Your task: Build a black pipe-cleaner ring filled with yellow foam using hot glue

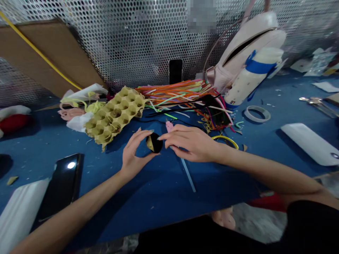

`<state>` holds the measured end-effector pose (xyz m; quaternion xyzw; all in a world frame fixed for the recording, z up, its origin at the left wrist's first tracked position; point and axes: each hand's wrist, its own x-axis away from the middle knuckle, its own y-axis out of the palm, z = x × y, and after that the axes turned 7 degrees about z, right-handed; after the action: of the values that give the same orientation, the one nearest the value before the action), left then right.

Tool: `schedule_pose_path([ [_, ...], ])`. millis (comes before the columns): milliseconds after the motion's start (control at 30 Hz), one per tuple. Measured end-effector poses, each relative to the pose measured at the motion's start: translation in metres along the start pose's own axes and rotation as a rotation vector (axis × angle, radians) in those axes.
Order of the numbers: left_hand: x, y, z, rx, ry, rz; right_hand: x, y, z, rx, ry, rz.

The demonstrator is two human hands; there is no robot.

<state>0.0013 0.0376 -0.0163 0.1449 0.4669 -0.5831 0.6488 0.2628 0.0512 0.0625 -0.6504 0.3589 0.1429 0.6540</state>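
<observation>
My left hand [134, 153] curves its thumb and fingers around a small round piece [153, 143], black with a tan, cardboard-like patch on its left side. From the right, my right hand [189, 143] reaches to the same piece. Its fingertips are drawn together at the black edge. A pink object [168, 126] shows partly behind my right hand, most of it hidden. Below that hand, a translucent glue stick [188, 175] slants across the blue table [164, 208]. Beyond my hands sits a torn egg carton [116, 114].
Colourful pipe cleaners [180, 93] lie heaped at the back, before an upright phone [175, 71]. A yellow ring [225, 141], tape roll [257, 114], bottle [253, 77] and white case [311, 143] are right. Another phone [62, 183] lies left; scissors [317, 103] lie far right.
</observation>
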Motion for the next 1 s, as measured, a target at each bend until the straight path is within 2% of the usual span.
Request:
schedule_pose_path([
  [200,0.0008,-0.0002,0.0002,0.019,-0.024,0.011,-0.0005,-0.0012,-0.0005,-0.114,0.070,0.034],
  [1000,0.0004,-0.0006,-0.0010,0.021,-0.045,0.001,0.0010,0.0007,-0.0012,-0.119,0.074,0.039],
])
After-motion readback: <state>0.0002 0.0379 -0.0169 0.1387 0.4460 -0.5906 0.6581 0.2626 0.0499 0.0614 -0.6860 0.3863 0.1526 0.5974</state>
